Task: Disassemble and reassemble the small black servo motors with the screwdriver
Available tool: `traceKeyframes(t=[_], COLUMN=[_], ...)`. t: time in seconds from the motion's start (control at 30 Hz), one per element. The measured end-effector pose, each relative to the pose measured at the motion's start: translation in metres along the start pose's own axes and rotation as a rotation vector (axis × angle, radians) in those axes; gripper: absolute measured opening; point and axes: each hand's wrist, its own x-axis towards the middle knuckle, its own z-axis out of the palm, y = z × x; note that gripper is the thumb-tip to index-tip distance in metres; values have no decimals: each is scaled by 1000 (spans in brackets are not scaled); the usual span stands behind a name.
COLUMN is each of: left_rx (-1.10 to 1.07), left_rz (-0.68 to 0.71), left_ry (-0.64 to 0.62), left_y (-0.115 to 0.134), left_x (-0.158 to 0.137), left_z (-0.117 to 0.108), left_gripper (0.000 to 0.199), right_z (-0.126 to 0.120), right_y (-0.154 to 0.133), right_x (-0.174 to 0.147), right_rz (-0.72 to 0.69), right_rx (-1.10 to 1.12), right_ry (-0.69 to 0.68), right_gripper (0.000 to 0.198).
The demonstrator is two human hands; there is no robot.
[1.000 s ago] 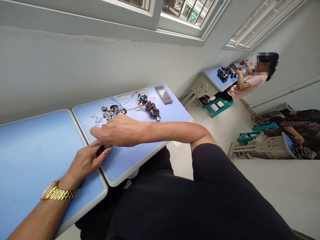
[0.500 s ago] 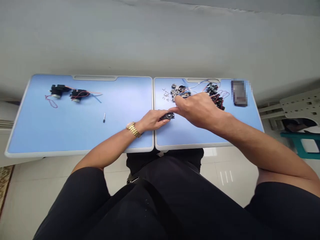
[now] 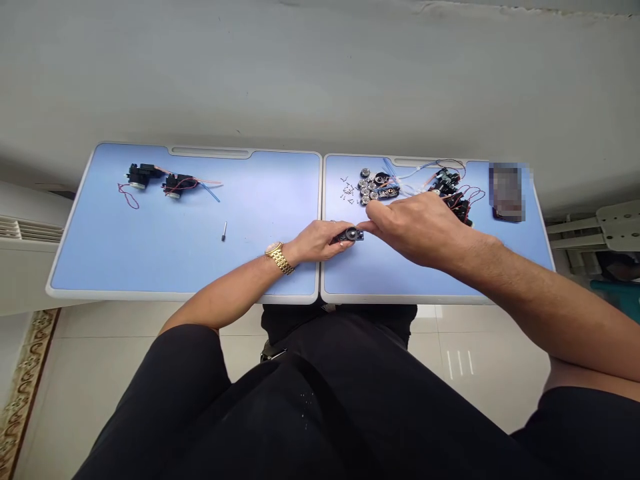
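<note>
My left hand [image 3: 323, 241], with a gold watch [image 3: 280, 258] at its wrist, is closed around a small black part [image 3: 353, 235] that has a round, metal-coloured centre. The part is held just over the right-hand table panel, its left end hidden by my fingers. Close by its upper right end is my right hand [image 3: 413, 223], fingers curled together in a pinch. Whatever those fingertips hold, if anything, is too small or hidden to make out.
Loose screws [image 3: 349, 191] lie beside several round metal-rimmed parts [image 3: 367, 190]. Wired black assemblies [image 3: 453, 200] and a blurred dark rectangular object [image 3: 507, 192] are farther right. Two black assemblies with wires [image 3: 180, 187] and a small screwdriver-like rod [image 3: 224, 231] rest on the left panel [image 3: 150, 253].
The whole view has shifted, so the table appears farther right. My right fingertips sit slightly farther right of the black part. My left hand keeps its hold.
</note>
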Motion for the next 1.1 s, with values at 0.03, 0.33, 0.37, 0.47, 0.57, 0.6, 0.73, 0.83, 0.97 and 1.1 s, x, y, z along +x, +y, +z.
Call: traceKeyframes(t=[0.03,0.33,0.37,0.47,0.57,0.6,0.73,0.83,0.97,1.1], left_rx=[-6,-8,-4,8,2,-5,-20,8,28,26], left_rz=[3,6,9,10,9,9,-2,-6,4,20], left_ry=[-1,1,-1,0,8,7,-11,-12,-6,-2], left_y=[0,1,0,0,0,1,3,2,-1,-2], left_x=[0,0,0,0,0,0,0,0,0,1], left_z=[0,0,0,1,1,1,-1,0,2,2], left_gripper=[38,30,31,36,37,36,29,30,38,35], right_z=[-2,-15,-14,-12,-15,-16,-16,-11,-5,-9], right_y=[-2,2,3,2,-2,-3,-4,-3,-7,-11], right_x=[-1,2,2,5,6,6,4,3,5,8], right_rz=[7,-75,-72,-10,47,52,-26,-77,-14,108], right_rx=[11,94,71,-7,-38,-30,47,66,5,-40], right_ry=[-11,-120,-123,-124,-126,-115,-80,-84,-70,-51], right_gripper=[35,26,26,32,36,36,24,25,32,42])
